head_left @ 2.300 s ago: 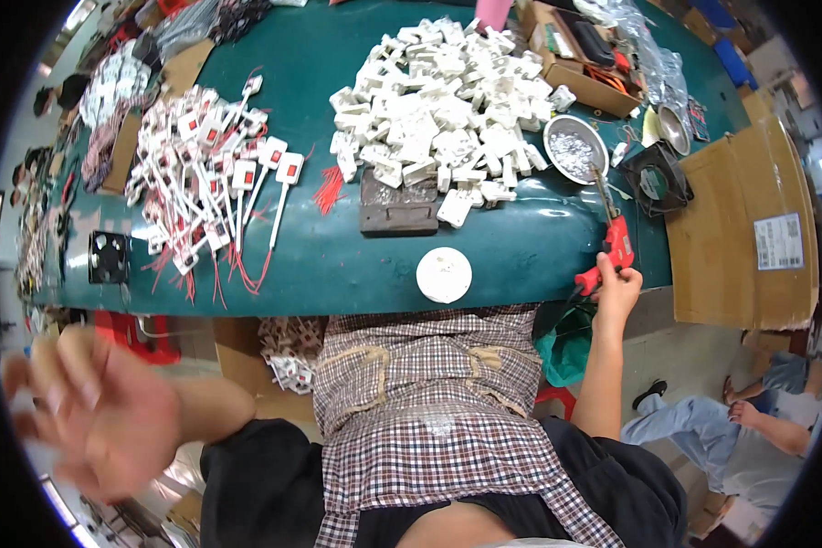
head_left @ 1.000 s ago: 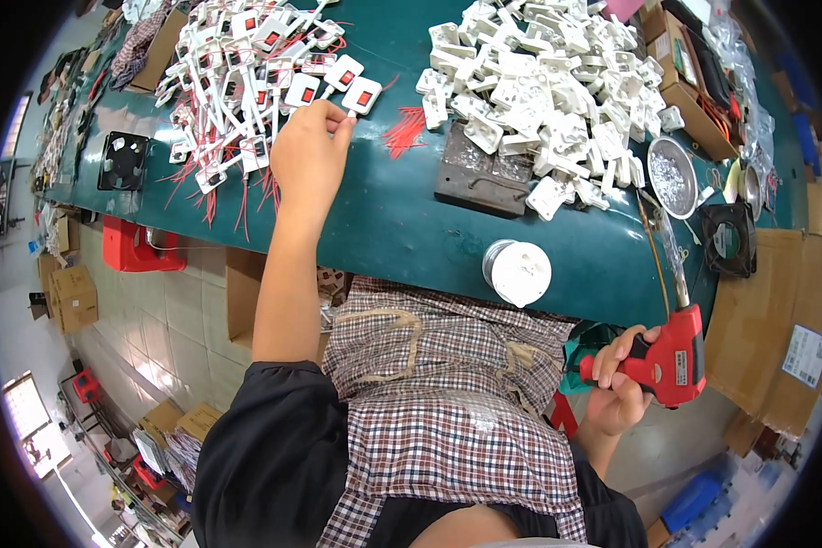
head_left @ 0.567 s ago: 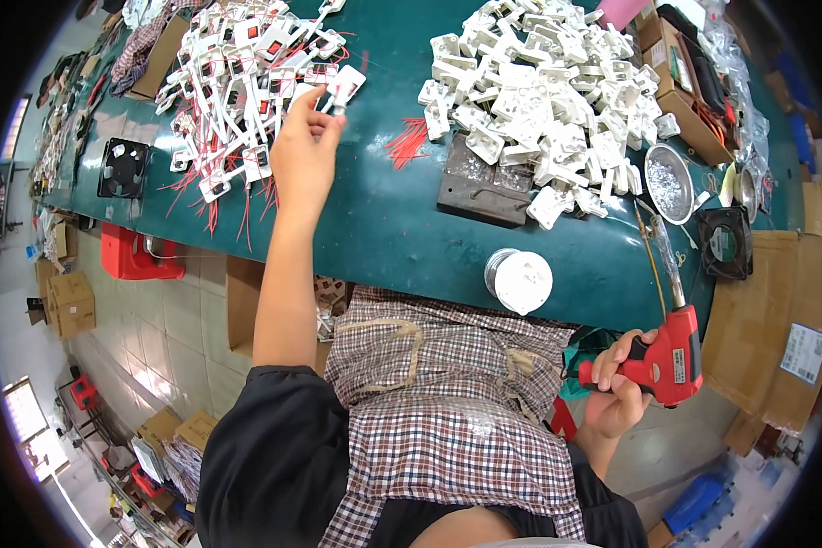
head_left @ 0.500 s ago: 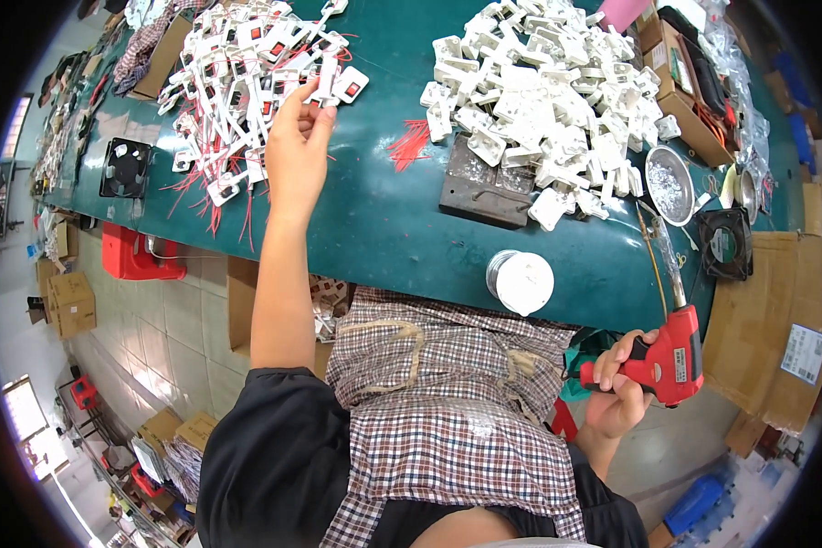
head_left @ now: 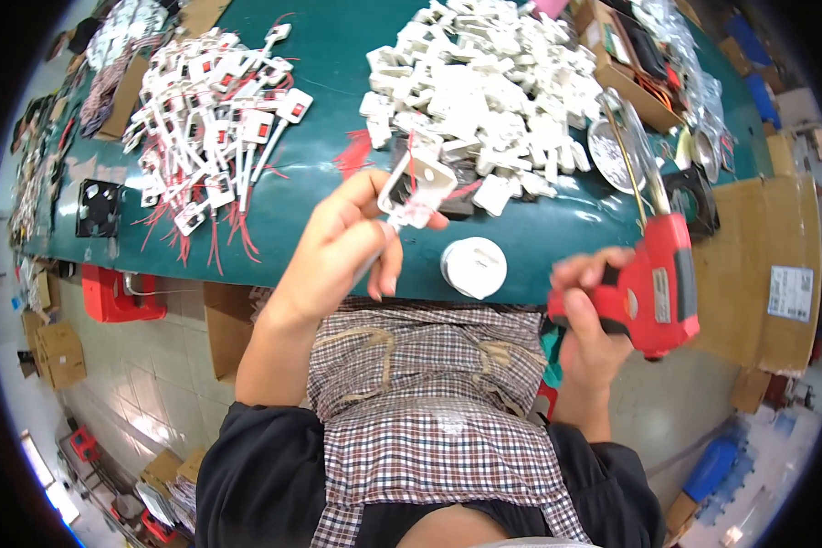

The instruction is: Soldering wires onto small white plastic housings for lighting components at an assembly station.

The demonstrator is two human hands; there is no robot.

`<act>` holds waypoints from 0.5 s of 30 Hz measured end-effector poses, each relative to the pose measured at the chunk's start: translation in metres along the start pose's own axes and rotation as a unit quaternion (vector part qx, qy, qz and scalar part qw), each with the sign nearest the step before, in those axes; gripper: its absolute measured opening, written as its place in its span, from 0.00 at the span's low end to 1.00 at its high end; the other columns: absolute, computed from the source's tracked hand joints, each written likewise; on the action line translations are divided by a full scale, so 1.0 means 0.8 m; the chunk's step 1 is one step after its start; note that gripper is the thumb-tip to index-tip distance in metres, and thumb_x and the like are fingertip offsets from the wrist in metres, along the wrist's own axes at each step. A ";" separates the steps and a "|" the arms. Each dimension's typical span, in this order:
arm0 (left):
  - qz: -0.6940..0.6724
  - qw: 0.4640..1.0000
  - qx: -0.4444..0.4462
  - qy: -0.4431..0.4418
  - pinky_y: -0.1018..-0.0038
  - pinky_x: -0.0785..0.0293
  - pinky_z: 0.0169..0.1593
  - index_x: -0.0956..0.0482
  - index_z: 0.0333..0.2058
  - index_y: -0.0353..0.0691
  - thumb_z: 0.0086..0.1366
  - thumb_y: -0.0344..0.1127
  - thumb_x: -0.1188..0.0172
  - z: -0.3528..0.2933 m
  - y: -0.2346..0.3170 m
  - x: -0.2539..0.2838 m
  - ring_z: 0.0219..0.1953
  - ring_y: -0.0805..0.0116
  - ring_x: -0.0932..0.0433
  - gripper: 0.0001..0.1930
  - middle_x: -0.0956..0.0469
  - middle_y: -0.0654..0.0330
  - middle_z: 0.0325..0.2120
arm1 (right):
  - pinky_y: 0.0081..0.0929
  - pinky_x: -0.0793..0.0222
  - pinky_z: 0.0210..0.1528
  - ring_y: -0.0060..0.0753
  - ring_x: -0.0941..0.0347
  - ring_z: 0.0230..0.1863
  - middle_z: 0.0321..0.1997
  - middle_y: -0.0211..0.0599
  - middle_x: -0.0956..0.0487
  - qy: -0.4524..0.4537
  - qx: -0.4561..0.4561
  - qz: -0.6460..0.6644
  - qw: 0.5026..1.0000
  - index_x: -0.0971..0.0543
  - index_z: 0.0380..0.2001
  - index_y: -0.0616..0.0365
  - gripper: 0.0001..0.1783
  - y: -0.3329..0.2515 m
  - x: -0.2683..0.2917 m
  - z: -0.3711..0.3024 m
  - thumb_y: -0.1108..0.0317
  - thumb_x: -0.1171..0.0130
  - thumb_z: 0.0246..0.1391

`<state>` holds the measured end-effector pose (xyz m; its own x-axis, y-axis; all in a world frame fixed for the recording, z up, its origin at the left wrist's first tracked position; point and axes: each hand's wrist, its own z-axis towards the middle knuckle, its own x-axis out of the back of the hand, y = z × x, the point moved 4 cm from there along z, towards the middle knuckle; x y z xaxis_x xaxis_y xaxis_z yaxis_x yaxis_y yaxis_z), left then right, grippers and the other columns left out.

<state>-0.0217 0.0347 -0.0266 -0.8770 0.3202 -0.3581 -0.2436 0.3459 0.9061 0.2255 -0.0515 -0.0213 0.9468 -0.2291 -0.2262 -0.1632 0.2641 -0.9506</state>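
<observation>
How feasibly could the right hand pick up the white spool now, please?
Probably not: the right hand grips the red soldering gun, though the white spool stands nearby, uncovered.

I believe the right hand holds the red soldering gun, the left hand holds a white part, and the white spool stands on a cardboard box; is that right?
Not quite: in the head view, the white spool stands on the green table. The rest is right: the right hand holds the red soldering gun, the left hand a white part.
</observation>
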 end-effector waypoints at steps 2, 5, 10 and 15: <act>-0.011 0.999 0.014 -0.044 0.82 0.30 0.19 0.33 0.55 0.27 0.61 0.27 0.53 -0.005 -0.016 -0.017 0.14 0.75 0.28 0.23 0.19 0.39 0.46 | 0.46 0.22 0.54 0.50 0.23 0.56 0.43 0.36 0.28 -0.011 -0.003 -0.069 0.998 0.33 0.58 0.60 0.29 -0.004 -0.019 0.012 0.82 0.37 0.53; 0.016 0.997 0.051 -0.063 0.80 0.27 0.20 0.33 0.51 0.28 0.62 0.28 0.52 -0.014 -0.027 -0.033 0.15 0.73 0.26 0.18 0.19 0.40 0.45 | 0.45 0.22 0.56 0.53 0.22 0.57 0.43 0.36 0.28 -0.023 -0.016 -0.078 0.997 0.33 0.57 0.60 0.29 0.001 -0.028 0.017 0.85 0.37 0.54; -0.001 0.995 0.057 -0.082 0.78 0.23 0.24 0.33 0.48 0.31 0.64 0.22 0.55 -0.023 -0.039 -0.042 0.22 0.73 0.20 0.14 0.22 0.55 0.34 | 0.37 0.20 0.50 0.37 0.19 0.46 0.44 0.36 0.29 -0.027 -0.030 -0.051 0.998 0.34 0.57 0.59 0.31 0.007 -0.025 0.003 0.89 0.36 0.51; -0.047 0.995 0.051 -0.072 0.80 0.25 0.29 0.33 0.53 0.31 0.65 0.23 0.47 -0.031 -0.053 -0.046 0.27 0.77 0.21 0.17 0.21 0.56 0.39 | 0.30 0.21 0.46 0.31 0.21 0.41 0.44 0.36 0.30 -0.048 -0.034 -0.055 0.997 0.35 0.57 0.58 0.35 0.012 -0.020 -0.009 0.92 0.37 0.48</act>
<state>0.0109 -0.0137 -0.0460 -0.7820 0.4036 -0.4749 -0.2719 0.4647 0.8427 0.2066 -0.0518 -0.0285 0.9816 -0.1617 -0.1014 -0.0723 0.1770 -0.9816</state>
